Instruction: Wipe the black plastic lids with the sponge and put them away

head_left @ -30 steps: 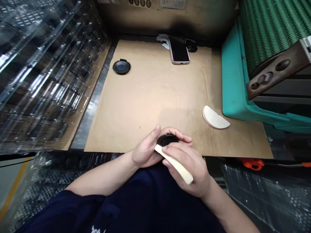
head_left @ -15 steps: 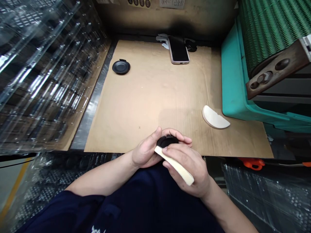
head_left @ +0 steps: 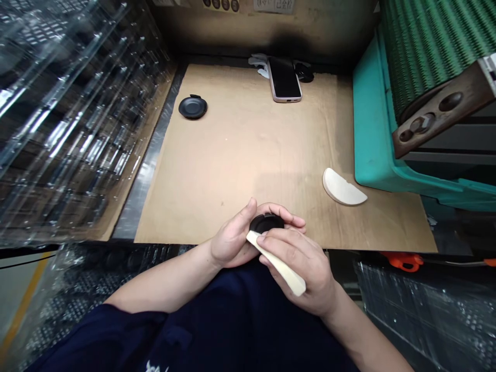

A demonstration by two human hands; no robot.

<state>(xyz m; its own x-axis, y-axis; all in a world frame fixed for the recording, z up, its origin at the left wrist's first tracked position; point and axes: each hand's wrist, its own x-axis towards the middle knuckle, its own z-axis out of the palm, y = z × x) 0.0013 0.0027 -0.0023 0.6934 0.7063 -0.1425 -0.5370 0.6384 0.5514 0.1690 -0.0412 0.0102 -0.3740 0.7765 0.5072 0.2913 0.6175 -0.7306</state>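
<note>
At the near edge of the cardboard sheet (head_left: 240,155), a black round cap (head_left: 266,223) is being cupped in the left hand (head_left: 232,240). A cream flat stick (head_left: 276,262) is being gripped by the right hand (head_left: 306,268) and held against the cap's near rim. Farther off, a cream half-disc (head_left: 342,188) is lying to the right, a second black cap (head_left: 192,107) far left and a phone (head_left: 284,79) farthest.

Light: I see even overhead brightness on the cardboard mat (head_left: 248,150).
Glare: my left edge streaks white on clear trays (head_left: 65,119), smeared.
Shadow: back wall (head_left: 271,36) dim.
</note>
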